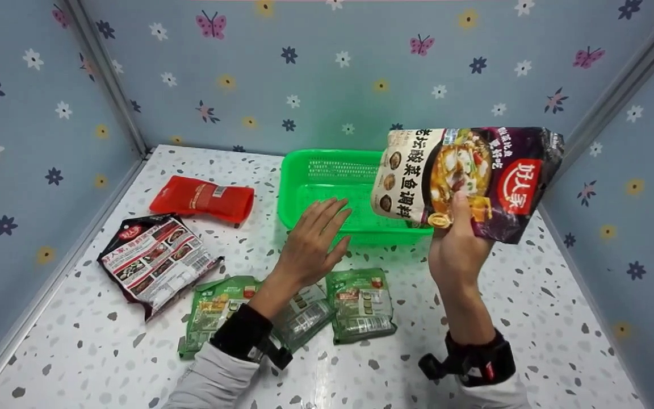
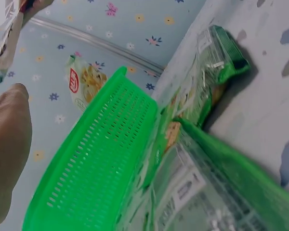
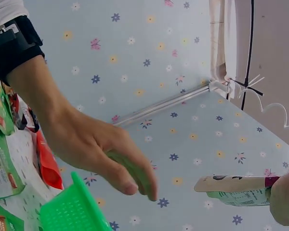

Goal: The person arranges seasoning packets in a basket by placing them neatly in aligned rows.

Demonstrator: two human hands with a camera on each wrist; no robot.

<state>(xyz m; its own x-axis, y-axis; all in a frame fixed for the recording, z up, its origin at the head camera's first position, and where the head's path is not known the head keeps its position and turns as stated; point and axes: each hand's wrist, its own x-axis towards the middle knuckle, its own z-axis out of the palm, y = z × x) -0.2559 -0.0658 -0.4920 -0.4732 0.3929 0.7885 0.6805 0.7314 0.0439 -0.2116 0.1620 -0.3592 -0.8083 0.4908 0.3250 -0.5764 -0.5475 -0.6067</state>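
Above the table (image 1: 355, 375), the right hand (image 1: 460, 253) grips one pouch (image 1: 474, 165); the left hand (image 1: 310, 244), fingers loose, holds nothing. Five packs (image 1: 364, 307) remain outside the basket (image 1: 384, 237).

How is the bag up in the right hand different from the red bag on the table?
The held bag is cream and dark purple with a big food picture; the red bag is mostly plain red. The held bag is up in the right hand, while the red bag lies on the table. Both have printing on them.
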